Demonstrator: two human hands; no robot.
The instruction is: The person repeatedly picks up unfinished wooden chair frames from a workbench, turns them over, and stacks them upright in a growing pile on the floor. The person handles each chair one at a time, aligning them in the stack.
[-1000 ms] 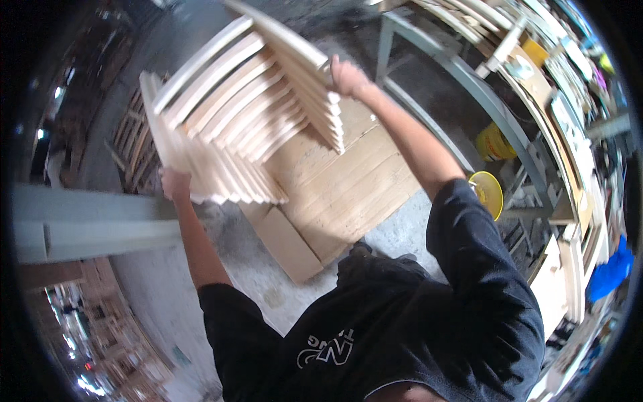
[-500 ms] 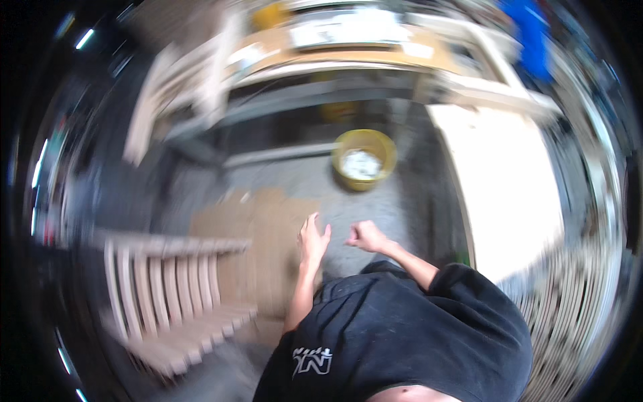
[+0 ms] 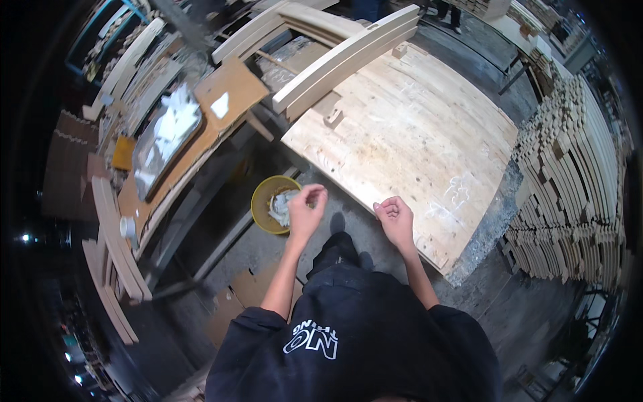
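My left hand (image 3: 308,209) is raised in front of the yellow bucket (image 3: 257,209), its fingers curled in toward the thumb. Nothing shows in its grip. Over the near edge of a broad wooden tabletop (image 3: 408,134) hovers my right hand (image 3: 396,220), fingers bent into the palm, nothing visible in them. Whether it touches the edge I cannot tell. White crumpled material (image 3: 280,206) fills part of the bucket. On the tabletop's far left lie long curved wooden rails (image 3: 348,60) and a small notched wooden block (image 3: 333,118).
To the left stands a bench (image 3: 231,90) bearing a tray of white material (image 3: 171,127) and a white roll (image 3: 127,226). Curved wooden pieces (image 3: 120,234) lean at its end. High stacks of wooden slats (image 3: 569,174) rise at the right. Cardboard (image 3: 251,291) lies on the floor.
My view has swung right, bringing the tabletop in front of me and the bench to my left. My left hand's fingers, spread before, are now curled. My right hand is now at the tabletop's edge.
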